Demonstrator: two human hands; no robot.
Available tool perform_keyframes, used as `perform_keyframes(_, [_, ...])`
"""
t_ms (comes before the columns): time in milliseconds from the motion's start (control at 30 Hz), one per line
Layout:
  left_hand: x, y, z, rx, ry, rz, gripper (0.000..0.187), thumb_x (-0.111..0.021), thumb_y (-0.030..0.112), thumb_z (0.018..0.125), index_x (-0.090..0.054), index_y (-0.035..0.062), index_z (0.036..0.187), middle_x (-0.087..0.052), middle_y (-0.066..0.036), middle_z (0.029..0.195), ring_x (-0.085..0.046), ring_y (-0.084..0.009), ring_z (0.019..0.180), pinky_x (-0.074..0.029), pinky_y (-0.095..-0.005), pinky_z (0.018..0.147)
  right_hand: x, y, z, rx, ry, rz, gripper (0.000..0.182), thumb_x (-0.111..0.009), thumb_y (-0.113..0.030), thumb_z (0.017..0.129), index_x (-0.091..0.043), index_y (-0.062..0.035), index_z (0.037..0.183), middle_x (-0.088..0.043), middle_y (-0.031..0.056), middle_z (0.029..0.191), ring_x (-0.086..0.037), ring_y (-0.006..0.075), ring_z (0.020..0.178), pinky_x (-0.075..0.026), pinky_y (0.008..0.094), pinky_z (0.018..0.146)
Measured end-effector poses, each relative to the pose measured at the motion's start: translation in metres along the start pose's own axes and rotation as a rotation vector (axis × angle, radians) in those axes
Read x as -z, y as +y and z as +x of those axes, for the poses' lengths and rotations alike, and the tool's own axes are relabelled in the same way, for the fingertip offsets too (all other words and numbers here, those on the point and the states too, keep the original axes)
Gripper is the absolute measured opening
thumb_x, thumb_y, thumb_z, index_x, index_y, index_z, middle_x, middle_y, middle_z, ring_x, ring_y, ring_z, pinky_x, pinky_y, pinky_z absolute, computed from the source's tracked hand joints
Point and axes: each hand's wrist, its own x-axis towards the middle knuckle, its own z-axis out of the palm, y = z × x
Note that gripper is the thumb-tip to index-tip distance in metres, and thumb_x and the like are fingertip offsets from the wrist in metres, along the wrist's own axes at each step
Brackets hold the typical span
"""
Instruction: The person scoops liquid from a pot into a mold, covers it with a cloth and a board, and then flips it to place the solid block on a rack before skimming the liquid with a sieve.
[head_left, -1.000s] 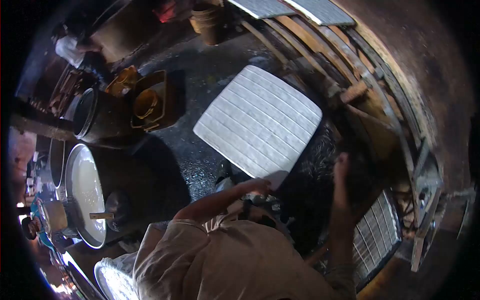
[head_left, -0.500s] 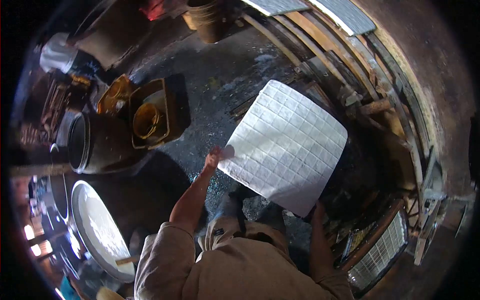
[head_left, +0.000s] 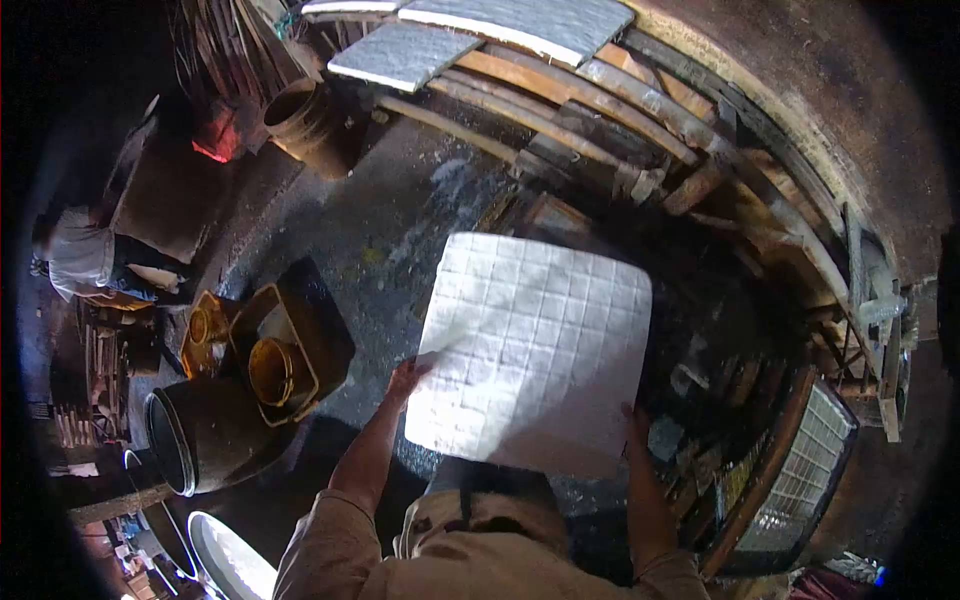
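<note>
A large white square sheet [head_left: 530, 350] with rounded corners and a pressed grid pattern is held out in front of my body. My left hand [head_left: 408, 378] is closed on its left edge, with the thumb over the top face. My right hand [head_left: 636, 428] grips the lower right edge; its fingers are mostly in shadow and partly hidden. Shade falls over the sheet's lower right part.
Similar pale slabs [head_left: 405, 52] lie on the wooden rack [head_left: 600, 140] along the wall. Left are a dark barrel [head_left: 215, 430], stained tubs [head_left: 310, 340] and a basin [head_left: 225, 555] of white stuff. A gridded frame [head_left: 795, 480] leans right. Another person [head_left: 85, 250] bends far left.
My view has turned toward the right, bringing more of the rack and slabs into sight. The sheet has rotated so its edges sit squarer to my body, with both hands still on it.
</note>
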Motion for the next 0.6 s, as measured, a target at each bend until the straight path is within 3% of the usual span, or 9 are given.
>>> perform_keyframes(100, [-0.007, -0.002, 0.061, -0.086, 0.000, 0.028, 0.060, -0.071, 0.037, 0.065, -0.052, 0.0022, 0.110, -0.057, -0.011, 0.105, -0.053, -0.0208, 0.095, -0.041, -0.0332, 0.081, 0.017, 0.047, 0.059, -0.084, 0.057, -0.197, 0.049, -0.061, -0.030, 0.076, -0.048, 0.0009, 0.112, -0.052, 0.0085, 0.109, -0.049, 0.0198, 0.096, -0.037, 0.0312, 0.082])
perform_keyframes(133, [-0.015, 0.040, 0.046, -0.107, 0.024, 0.069, 0.061, -0.073, 0.036, 0.064, -0.052, 0.0004, 0.108, -0.057, -0.012, 0.103, -0.053, -0.0212, 0.096, -0.041, -0.0329, 0.082, 0.012, 0.043, 0.067, -0.079, 0.056, -0.191, 0.049, -0.061, -0.030, 0.076, -0.048, 0.0009, 0.112, -0.052, 0.0085, 0.109, -0.049, 0.0198, 0.096, -0.037, 0.0312, 0.082])
perform_keyframes(200, [-0.017, 0.054, 0.055, -0.127, -0.017, 0.088, 0.060, -0.073, 0.036, 0.063, -0.053, 0.0005, 0.107, -0.058, -0.012, 0.101, -0.053, -0.0213, 0.095, -0.041, -0.0329, 0.082, 0.002, 0.020, 0.074, 0.056, 0.119, -0.257, 0.045, -0.060, -0.033, 0.077, -0.053, 0.0011, 0.106, -0.058, 0.0073, 0.098, -0.052, 0.0185, 0.088, -0.039, 0.0296, 0.078])
perform_keyframes(267, [-0.020, 0.066, 0.055, -0.130, -0.024, 0.125, 0.060, -0.075, 0.036, 0.060, -0.054, 0.0010, 0.105, -0.059, -0.011, 0.099, -0.054, -0.0215, 0.094, -0.042, -0.0328, 0.080, -0.005, -0.010, 0.081, 0.008, 0.096, -0.301, 0.047, -0.061, -0.034, 0.076, -0.053, 0.0009, 0.107, -0.058, 0.0074, 0.099, -0.053, 0.0180, 0.089, -0.039, 0.0295, 0.078])
perform_keyframes(433, [-0.021, 0.031, 0.086, -0.161, -0.068, 0.156, 0.067, -0.076, 0.039, 0.058, -0.052, 0.0008, 0.108, -0.057, -0.013, 0.104, -0.053, -0.0224, 0.096, -0.041, -0.0342, 0.083, -0.023, -0.031, 0.081, -0.054, 0.073, -0.230, 0.051, -0.062, -0.037, 0.075, -0.052, 0.0003, 0.108, -0.058, 0.0088, 0.099, -0.053, 0.0186, 0.089, -0.039, 0.0297, 0.079])
perform_keyframes(500, [-0.022, 0.004, 0.117, -0.086, -0.042, 0.375, 0.075, -0.076, 0.043, 0.056, -0.049, 0.0006, 0.111, -0.054, -0.014, 0.109, -0.051, -0.0234, 0.100, -0.040, -0.0358, 0.086, -0.029, -0.042, 0.077, -0.087, 0.164, -0.358, 0.053, -0.063, -0.038, 0.074, -0.051, -0.0006, 0.111, -0.056, 0.0094, 0.102, -0.051, 0.0197, 0.094, -0.038, 0.0301, 0.083])
perform_keyframes(600, [-0.016, 0.045, 0.095, -0.262, -0.174, 0.228, 0.085, -0.077, 0.047, 0.052, -0.044, 0.0021, 0.116, -0.053, -0.014, 0.111, -0.050, -0.0240, 0.101, -0.040, -0.0352, 0.087, -0.026, -0.025, 0.067, -0.044, 0.196, -0.333, 0.060, -0.064, -0.038, 0.073, -0.046, -0.0015, 0.116, -0.052, 0.0110, 0.111, -0.047, 0.0216, 0.102, -0.035, 0.0318, 0.087])
